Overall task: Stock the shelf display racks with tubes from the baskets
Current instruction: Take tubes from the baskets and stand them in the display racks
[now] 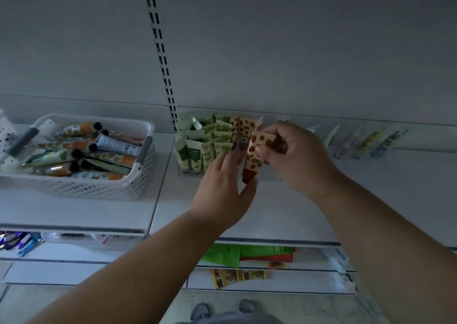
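A slotted metal upright [162,59] runs up the pale back panel [296,46] of the shelving. On the lower shelf [74,252] at the left lie blue wrapped packets [17,241]. Below the middle, green packets [222,253] sit just beside red ones [269,254], and a yellow printed packet [235,275] lies on the shelf beneath them. A white box [337,258] lies tilted at the right. Down on the floor [309,309], two grey shoes [200,310] show at the bottom edge.

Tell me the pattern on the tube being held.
Red strawberry-like spots on cream tube; head view.
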Demonstrator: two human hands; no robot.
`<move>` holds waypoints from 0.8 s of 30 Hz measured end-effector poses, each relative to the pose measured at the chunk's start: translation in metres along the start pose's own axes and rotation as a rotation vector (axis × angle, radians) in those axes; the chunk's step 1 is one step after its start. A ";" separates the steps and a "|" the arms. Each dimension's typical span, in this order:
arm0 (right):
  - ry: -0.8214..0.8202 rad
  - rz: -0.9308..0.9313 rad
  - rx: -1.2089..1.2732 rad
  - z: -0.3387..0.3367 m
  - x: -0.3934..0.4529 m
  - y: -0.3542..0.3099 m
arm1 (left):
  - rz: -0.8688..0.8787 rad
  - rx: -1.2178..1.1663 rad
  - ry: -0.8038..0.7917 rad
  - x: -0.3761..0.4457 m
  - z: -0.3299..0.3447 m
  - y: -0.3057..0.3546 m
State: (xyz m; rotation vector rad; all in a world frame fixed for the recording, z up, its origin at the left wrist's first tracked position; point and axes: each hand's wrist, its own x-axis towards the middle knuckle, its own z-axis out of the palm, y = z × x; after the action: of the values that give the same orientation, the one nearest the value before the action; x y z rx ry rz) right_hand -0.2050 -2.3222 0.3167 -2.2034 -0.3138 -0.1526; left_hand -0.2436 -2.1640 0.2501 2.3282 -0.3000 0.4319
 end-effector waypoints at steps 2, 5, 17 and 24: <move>0.060 -0.033 -0.090 -0.001 0.014 0.003 | -0.031 0.018 -0.001 -0.002 0.004 -0.006; 0.100 -0.096 -0.186 0.003 0.043 0.008 | -0.089 0.092 -0.008 -0.005 0.011 -0.014; -0.053 -0.297 -0.435 0.027 0.098 0.028 | -0.303 0.188 -0.055 -0.036 0.038 -0.022; -0.151 -0.374 -0.458 0.024 0.102 0.025 | -0.346 0.190 -0.034 -0.034 0.041 -0.017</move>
State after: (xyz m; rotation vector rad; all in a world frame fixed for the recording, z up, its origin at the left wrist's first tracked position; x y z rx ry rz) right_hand -0.0996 -2.3007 0.3056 -2.5918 -0.8466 -0.2854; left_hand -0.2598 -2.1781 0.1986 2.5101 0.1349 0.2581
